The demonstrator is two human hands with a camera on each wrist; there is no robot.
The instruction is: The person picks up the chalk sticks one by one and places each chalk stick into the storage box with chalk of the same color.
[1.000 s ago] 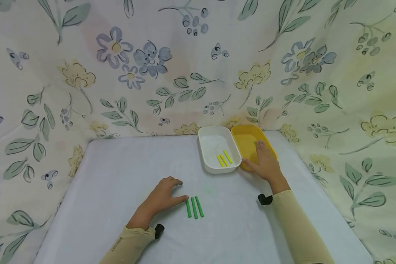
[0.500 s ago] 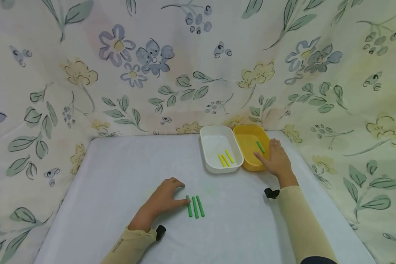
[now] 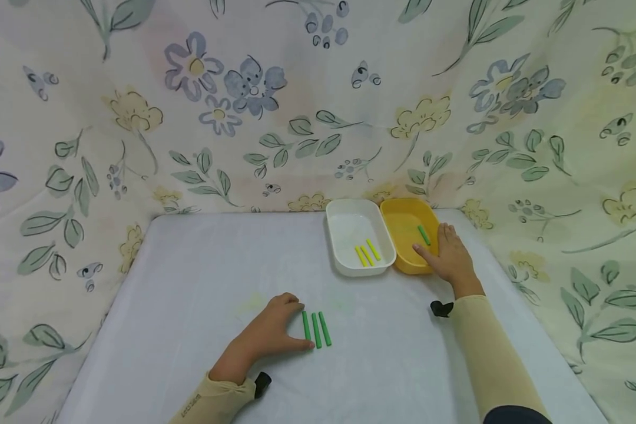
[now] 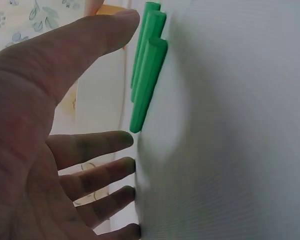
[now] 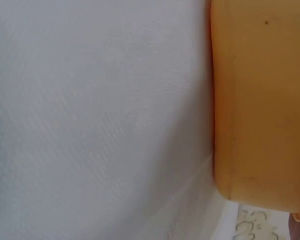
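Note:
Three smooth green sticks (image 3: 317, 330) lie side by side on the white cloth. My left hand (image 3: 272, 330) is beside them, thumb stretched by their near ends and fingers spread by their far ends. In the left wrist view a gap shows between the fingertips (image 4: 125, 139) and the nearest green stick (image 4: 149, 85). At the back right, my right hand (image 3: 454, 259) rests at the right side of the yellow tray (image 3: 403, 221), fingers straight along its edge, thumb over the near corner. One green stick (image 3: 424, 235) lies in that tray.
A white tray (image 3: 344, 221) stands against the yellow tray's left side, with several yellow sticks (image 3: 368, 253) in it. A floral curtain (image 3: 307, 147) hangs behind and beside the table (image 3: 212, 253).
My right hand has moved from inside the yellow tray to its right edge, leaving the green stick there. My left thumb has shifted toward the near ends of the three green sticks.

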